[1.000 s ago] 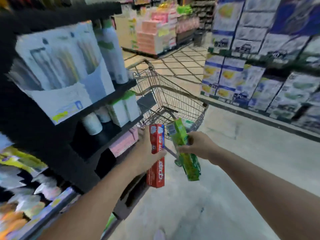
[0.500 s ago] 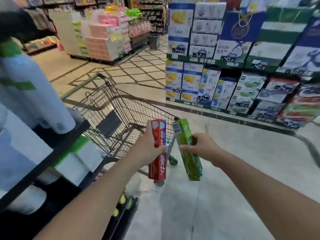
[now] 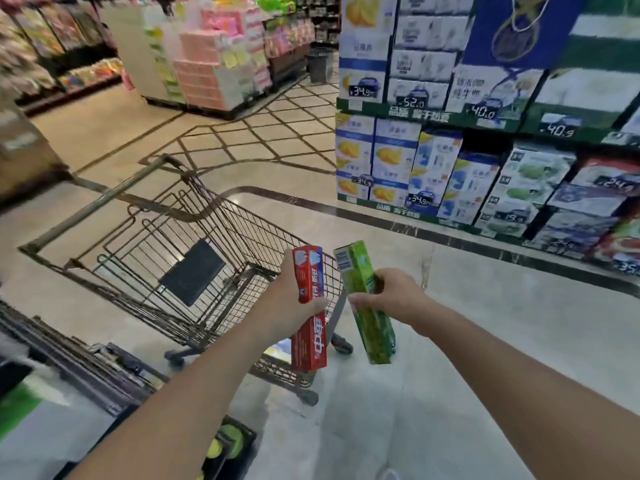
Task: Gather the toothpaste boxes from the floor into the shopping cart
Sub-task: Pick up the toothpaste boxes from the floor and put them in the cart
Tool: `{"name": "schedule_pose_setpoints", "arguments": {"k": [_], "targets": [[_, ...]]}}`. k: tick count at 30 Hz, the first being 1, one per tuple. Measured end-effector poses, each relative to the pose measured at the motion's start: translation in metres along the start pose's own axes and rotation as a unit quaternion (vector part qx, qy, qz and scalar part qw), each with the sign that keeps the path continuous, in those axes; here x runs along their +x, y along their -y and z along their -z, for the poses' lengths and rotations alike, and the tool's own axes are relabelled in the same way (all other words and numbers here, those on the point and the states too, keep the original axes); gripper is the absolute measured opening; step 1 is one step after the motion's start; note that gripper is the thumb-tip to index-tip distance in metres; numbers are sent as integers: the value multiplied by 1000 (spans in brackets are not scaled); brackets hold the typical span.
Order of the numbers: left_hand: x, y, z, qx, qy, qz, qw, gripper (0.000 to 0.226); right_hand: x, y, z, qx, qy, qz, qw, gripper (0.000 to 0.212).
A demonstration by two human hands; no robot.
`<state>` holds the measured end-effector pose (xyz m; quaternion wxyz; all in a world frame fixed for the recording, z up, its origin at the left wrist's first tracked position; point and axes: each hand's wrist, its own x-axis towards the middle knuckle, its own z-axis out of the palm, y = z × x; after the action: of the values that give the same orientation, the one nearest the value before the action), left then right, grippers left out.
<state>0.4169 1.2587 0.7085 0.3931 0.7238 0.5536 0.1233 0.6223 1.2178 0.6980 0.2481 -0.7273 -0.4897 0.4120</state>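
Note:
My left hand [image 3: 289, 306] grips a red toothpaste box [image 3: 309, 306] upright, just at the near right corner of the wire shopping cart [image 3: 145, 233]. My right hand [image 3: 391, 296] holds a green toothpaste box [image 3: 367, 303], tilted a little, to the right of the cart's rim over the floor. The two boxes stand side by side, a small gap apart. The cart's basket shows a dark flap [image 3: 192, 271] inside; its floor is mostly hidden by my left hand.
A shelf unit [image 3: 69, 393] with goods runs along the left, close to my left arm. Stacked cartons with price tags [image 3: 450, 168] line the right side. A pink display stack [image 3: 207, 74] and a dark bin [image 3: 320, 65] stand far ahead. Open tiled floor lies between.
My view has swung right and away from the left shelf, and the cart now shows more fully. Both hands keep their boxes, held at about the same height by the cart's corner.

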Motion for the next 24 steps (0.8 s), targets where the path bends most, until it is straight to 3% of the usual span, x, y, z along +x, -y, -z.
{"name": "schedule_pose_setpoints", "arguments": {"k": [10, 18, 24], "targets": [[78, 39, 32, -31, -54, 102, 993, 113, 123, 44, -21, -36, 95, 42, 994, 39], [141, 108, 85, -63, -88, 142, 984, 112, 204, 98, -83, -70, 148, 72, 984, 22], [177, 147, 102, -91, -120, 182, 972, 113, 266, 117, -130, -51, 186, 54, 980, 29]]}}
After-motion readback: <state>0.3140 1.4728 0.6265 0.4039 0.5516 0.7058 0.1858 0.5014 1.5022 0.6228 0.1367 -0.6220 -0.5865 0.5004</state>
